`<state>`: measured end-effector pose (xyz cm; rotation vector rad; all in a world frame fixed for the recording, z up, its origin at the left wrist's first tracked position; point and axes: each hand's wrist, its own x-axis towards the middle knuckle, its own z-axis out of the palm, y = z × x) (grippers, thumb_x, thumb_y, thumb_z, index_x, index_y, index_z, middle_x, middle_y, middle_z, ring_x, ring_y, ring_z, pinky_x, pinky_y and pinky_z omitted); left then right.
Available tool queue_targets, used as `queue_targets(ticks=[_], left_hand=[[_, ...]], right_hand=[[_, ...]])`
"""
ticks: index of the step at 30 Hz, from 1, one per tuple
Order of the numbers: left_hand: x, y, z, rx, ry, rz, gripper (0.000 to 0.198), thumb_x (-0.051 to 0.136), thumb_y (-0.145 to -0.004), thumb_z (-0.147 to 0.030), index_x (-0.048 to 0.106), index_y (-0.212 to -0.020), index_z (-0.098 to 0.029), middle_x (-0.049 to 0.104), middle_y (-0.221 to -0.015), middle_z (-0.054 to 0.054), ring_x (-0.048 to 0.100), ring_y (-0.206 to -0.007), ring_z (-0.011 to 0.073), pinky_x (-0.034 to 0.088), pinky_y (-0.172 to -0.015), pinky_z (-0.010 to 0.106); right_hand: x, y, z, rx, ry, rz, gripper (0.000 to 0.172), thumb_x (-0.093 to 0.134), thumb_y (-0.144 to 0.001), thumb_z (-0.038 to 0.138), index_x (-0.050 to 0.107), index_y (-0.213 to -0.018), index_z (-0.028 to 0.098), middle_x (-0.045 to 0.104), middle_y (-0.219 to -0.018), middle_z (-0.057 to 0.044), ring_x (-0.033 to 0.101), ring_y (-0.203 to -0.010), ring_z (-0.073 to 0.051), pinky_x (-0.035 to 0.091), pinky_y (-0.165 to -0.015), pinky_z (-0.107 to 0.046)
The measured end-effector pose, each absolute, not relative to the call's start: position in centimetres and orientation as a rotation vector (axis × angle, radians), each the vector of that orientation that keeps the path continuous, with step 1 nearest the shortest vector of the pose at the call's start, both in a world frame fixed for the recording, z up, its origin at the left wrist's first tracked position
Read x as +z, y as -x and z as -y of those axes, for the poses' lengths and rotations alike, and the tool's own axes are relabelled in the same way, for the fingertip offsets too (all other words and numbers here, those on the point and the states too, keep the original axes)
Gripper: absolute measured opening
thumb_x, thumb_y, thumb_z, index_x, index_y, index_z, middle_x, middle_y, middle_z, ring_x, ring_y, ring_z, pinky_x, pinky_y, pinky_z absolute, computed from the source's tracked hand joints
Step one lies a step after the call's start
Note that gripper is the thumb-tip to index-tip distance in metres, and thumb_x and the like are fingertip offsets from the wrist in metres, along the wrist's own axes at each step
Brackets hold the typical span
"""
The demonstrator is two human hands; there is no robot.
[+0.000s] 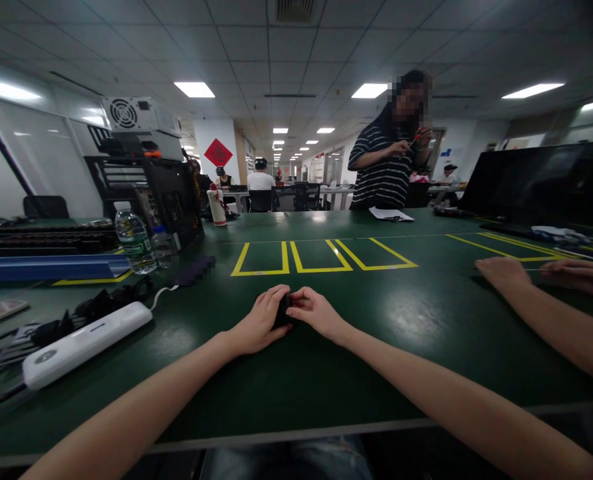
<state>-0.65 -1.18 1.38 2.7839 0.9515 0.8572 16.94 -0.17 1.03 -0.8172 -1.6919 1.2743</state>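
Grasping blk item [282,311] w/ L hand [260,320], R hand [318,313] pinching its side, prob light & stiff, best held by edges

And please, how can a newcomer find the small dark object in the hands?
On the green table, look just this side of the yellow tape frames. There the left hand and right hand meet at the small dark object; unlike the white power strip, it is held.
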Motion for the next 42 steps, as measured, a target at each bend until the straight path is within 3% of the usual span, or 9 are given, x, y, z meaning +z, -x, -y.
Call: queue_targets(ticks=[12, 19, 24, 33, 42], left_hand=[[1.2, 0.7, 0.6, 0.861, -2.77, -1.001, 0.058, 0.053, -0.075, -0.03, 0.021, -0.122, -0.021, 0.039, -0.12, 0.009, 0.035, -0.113, 0.022, 0.024, -0.097, 0.044], [1.4, 0.7, 0.7, 0.851, -2.758, -1.019, 0.059, 0.053, -0.075, -0.03, 0.019, -0.122, -0.022, 0.038, -0.121, 0.009, 0.034, -0.115, 0.0232, 0.024, -0.096, 0.046], [1.7, 1.0, 0.8, 0.839, -2.747, -1.023, 0.058, 0.052, -0.076, -0.029, 0.019, -0.123, -0.022, 0.037, -0.123, 0.009, 0.034, -0.115, 0.0227, 0.024, -0.097, 0.045], [1.8, 1.1, 0.8, 0.846, -2.728, -1.019, 0.057, 0.052, -0.076, -0.03, 0.021, -0.123, -0.021, 0.039, -0.121, 0.01, 0.035, -0.114, 0.0227, 0.025, -0.097, 0.044], [1.8, 1.1, 0.2, 0.814, -2.722, -1.04, 0.06, 0.053, -0.076, -0.029, 0.019, -0.124, -0.021, 0.037, -0.123, 0.01, 0.033, -0.116, 0.0217, 0.023, -0.098, 0.044]], right_hand=[[1.7, -17.1, -0.1, 1.234, 0.772, 1.84, 0.033, 0.065, -0.061, 0.028, 0.043, -0.084, 0.02, 0.051, -0.086, 0.002, 0.053, -0.084, -0.013, 0.044, -0.077, -0.03], [2.0, -16.6, -0.1, 1.256, 0.865, 1.747, 0.021, 0.055, -0.07, 0.035, 0.046, -0.082, 0.019, 0.052, -0.083, 0.001, 0.053, -0.08, -0.013, 0.045, -0.072, -0.029], [1.9, -16.6, -0.3, 1.288, 0.903, 1.733, 0.028, 0.056, -0.07, 0.031, 0.047, -0.093, 0.018, 0.052, -0.094, -0.002, 0.053, -0.088, -0.015, 0.043, -0.078, -0.032], [2.1, -16.6, -0.1, 1.279, 0.822, 1.781, 0.03, 0.063, -0.064, 0.028, 0.046, -0.087, 0.02, 0.052, -0.092, 0.0, 0.052, -0.092, -0.015, 0.042, -0.082, -0.032], [2.2, -16.6, -0.7, 1.378, 0.832, 1.694, 0.021, 0.056, -0.071, 0.031, 0.047, -0.086, 0.019, 0.052, -0.089, 0.0, 0.052, -0.087, -0.014, 0.042, -0.079, -0.031]])
